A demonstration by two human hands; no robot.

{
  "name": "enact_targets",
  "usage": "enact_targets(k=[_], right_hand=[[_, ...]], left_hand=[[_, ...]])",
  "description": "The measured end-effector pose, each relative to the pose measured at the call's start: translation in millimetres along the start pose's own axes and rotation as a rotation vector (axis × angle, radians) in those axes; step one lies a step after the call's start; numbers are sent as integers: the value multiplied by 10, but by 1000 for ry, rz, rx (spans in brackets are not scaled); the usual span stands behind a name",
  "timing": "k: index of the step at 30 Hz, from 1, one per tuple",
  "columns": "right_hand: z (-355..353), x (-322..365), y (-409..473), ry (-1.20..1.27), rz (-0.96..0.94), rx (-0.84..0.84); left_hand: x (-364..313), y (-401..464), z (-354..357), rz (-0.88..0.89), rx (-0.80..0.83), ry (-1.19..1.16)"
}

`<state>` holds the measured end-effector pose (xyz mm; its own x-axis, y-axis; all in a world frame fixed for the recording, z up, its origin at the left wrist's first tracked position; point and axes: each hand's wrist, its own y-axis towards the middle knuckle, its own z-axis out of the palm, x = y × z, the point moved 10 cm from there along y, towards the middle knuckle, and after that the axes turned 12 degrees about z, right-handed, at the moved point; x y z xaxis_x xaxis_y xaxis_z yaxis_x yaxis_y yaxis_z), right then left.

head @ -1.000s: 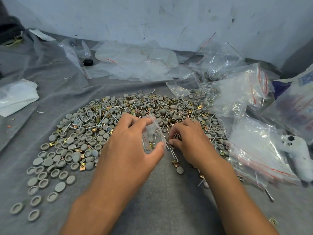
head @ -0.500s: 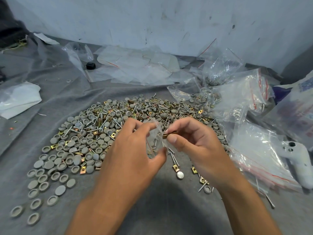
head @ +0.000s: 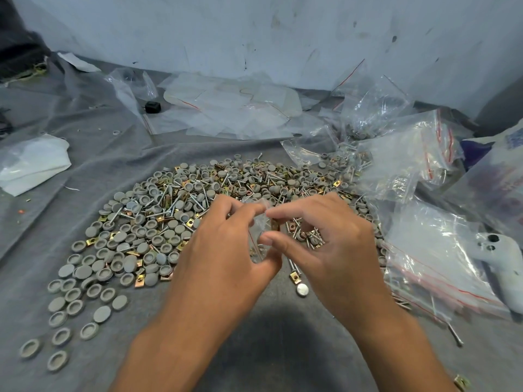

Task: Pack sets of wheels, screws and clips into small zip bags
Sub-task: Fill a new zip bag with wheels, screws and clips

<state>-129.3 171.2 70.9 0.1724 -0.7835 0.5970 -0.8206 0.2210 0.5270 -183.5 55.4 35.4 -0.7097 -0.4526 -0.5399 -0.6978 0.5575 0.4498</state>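
Left hand (head: 223, 250) pinching small zip bag (head: 259, 239) above desk (head: 283, 349), right hand (head: 325, 244) pinching bag's other edge, pile of wheels, screws and clips (head: 175, 216) spread behind, stacked zip bags (head: 430, 273) right, white controller (head: 501, 267) beside them

- No legible text, brand, number or sign anywhere.
- Blue printed patch on a white bag (head: 509, 154) at the far right edge: too blurred to read.
- Red lines along the zip bags (head: 433, 145) on the right: plain seal stripes, no lettering.
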Motion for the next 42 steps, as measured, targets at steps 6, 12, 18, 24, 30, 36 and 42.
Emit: enact_targets(k=[6, 12, 18, 24, 30, 36, 42], right_hand=[[-208, -598, 159, 212, 323, -101], [353, -1201, 55, -372, 496, 303], [486, -1288, 66, -507, 475, 359], [356, -1405, 100, -343, 538, 271], [453, -1431, 79, -481, 494, 361], [464, -1390, 75, -556, 418, 304], [356, -1275, 153, -34, 540, 227]], left_hand=[[13, -6, -52, -12, -34, -9], [14, -17, -70, -24, -30, -19], [27, -30, -93, -28, -33, -18], [61, -40, -93, -36, -23, -13], [42, -33, -80, -32, -26, -25], [46, -40, -80, -31, -26, -16], [39, -27, -82, -28, -24, -6]])
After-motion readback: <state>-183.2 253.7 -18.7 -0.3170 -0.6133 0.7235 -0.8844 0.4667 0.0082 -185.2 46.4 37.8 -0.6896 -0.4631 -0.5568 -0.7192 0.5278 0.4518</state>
